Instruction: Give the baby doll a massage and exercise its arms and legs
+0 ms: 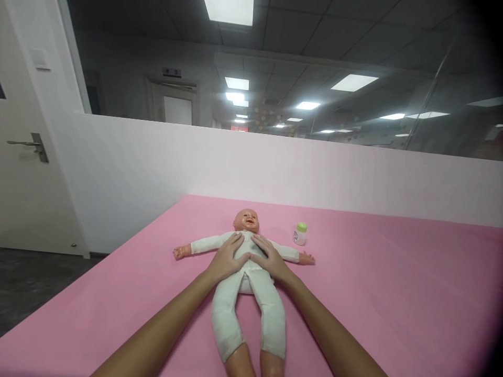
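A baby doll (236, 306) in a white one-piece suit lies on its back on the pink surface (393, 293), arms spread, head away from me. My left hand (228, 257) rests flat on the left side of its chest, fingers apart. My right hand (269, 258) lies flat on the right side of the chest, fingers spread. Neither hand grips anything. A small white bottle with a green cap (300, 233) stands upright just beyond the doll's outstretched arm, to the right of its head.
A white partition wall (275, 167) with glass above runs along the far edge of the pink surface. A white door with a metal handle (31, 144) is at the left. Dark floor (35, 283) shows past the surface's left edge.
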A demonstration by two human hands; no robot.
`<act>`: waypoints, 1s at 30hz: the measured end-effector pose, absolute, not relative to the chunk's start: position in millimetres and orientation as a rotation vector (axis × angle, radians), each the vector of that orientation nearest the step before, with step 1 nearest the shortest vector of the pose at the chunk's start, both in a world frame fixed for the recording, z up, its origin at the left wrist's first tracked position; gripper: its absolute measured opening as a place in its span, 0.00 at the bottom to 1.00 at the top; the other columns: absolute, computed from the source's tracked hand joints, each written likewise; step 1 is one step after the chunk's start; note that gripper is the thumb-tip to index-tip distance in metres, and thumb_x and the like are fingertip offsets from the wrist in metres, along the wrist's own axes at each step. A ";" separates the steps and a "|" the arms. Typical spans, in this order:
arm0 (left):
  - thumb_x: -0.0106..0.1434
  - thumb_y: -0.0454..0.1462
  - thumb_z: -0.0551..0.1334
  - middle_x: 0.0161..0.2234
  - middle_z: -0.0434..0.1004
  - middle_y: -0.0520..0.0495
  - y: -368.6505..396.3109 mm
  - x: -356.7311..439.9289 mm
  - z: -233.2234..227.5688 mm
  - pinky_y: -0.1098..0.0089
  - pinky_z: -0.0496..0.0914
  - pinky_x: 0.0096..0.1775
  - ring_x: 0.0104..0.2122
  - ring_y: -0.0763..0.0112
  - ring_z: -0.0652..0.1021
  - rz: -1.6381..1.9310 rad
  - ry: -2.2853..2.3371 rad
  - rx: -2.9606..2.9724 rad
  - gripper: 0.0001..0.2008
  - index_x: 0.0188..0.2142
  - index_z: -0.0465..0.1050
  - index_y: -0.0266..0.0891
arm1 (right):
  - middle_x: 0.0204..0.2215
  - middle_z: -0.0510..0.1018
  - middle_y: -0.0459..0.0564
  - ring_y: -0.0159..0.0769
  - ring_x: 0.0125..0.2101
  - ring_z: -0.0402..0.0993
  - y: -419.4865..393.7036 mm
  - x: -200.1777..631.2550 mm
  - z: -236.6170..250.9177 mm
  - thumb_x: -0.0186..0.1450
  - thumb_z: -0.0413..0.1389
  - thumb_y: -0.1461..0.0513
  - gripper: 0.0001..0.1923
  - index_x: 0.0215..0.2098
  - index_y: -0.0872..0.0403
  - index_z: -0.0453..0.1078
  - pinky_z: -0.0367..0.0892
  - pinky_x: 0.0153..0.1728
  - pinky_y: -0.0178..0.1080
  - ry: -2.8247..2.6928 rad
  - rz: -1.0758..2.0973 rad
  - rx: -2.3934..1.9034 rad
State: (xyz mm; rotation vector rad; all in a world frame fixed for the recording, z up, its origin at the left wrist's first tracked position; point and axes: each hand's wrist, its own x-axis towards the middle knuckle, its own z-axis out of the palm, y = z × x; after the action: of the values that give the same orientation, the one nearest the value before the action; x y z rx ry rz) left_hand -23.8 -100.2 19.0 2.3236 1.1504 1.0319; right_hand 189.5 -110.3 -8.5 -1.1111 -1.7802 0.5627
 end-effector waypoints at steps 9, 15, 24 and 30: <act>0.67 0.37 0.59 0.54 0.78 0.39 -102.8 -20.8 23.1 0.50 0.67 0.61 0.56 0.53 0.75 1.126 1.129 2.396 0.18 0.54 0.79 0.41 | 0.54 0.80 0.54 0.51 0.62 0.68 -112.6 184.9 -0.3 0.64 0.63 0.49 0.19 0.50 0.47 0.80 0.60 0.65 0.60 -1.709 0.464 -1.039; 0.67 0.41 0.60 0.70 0.58 0.41 -101.0 -23.2 16.2 0.41 0.54 0.67 0.70 0.46 0.57 1.009 1.160 2.349 0.28 0.66 0.67 0.43 | 0.68 0.64 0.52 0.51 0.69 0.57 -110.7 187.7 -7.9 0.61 0.65 0.47 0.35 0.64 0.46 0.69 0.52 0.69 0.60 -1.746 0.519 -1.076; 0.68 0.35 0.55 0.48 0.79 0.40 -104.5 -19.9 25.7 0.53 0.71 0.57 0.51 0.56 0.77 1.142 1.088 2.376 0.19 0.52 0.80 0.42 | 0.51 0.81 0.54 0.49 0.58 0.71 -110.3 182.7 -1.1 0.66 0.61 0.51 0.16 0.48 0.48 0.81 0.63 0.63 0.56 -1.718 0.423 -1.015; 0.66 0.42 0.62 0.62 0.70 0.38 -105.6 -21.4 21.3 0.49 0.63 0.64 0.62 0.51 0.69 1.164 1.126 2.320 0.24 0.60 0.73 0.40 | 0.67 0.65 0.53 0.49 0.68 0.58 -111.7 183.9 -10.5 0.67 0.59 0.48 0.29 0.64 0.47 0.69 0.51 0.69 0.57 -1.759 0.456 -1.089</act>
State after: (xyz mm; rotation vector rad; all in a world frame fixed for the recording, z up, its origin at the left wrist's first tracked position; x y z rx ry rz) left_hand -21.4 -105.6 21.3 2.3196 1.1256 1.1642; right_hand 183.9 -111.7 -10.5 -1.0890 -1.7593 0.4565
